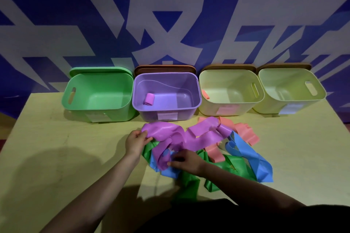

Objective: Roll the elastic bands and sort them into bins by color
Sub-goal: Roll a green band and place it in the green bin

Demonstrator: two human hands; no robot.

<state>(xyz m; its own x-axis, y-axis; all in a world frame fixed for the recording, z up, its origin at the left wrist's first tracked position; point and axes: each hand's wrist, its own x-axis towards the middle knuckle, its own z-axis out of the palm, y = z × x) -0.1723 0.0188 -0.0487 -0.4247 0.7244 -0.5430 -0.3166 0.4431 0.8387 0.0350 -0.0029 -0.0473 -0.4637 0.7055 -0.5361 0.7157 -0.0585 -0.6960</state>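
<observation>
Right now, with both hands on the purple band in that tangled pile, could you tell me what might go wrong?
1. The long purple elastic band lies across the blue band and green band; pulling may drag them along.
2. The left hand and right hand grip it far apart, so a roll could start crooked.
3. The two pale cream bins look alike; sorting could be mixed up.

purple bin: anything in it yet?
Yes. The purple bin holds one rolled purple band lying on its floor; nothing else shows inside.
</observation>
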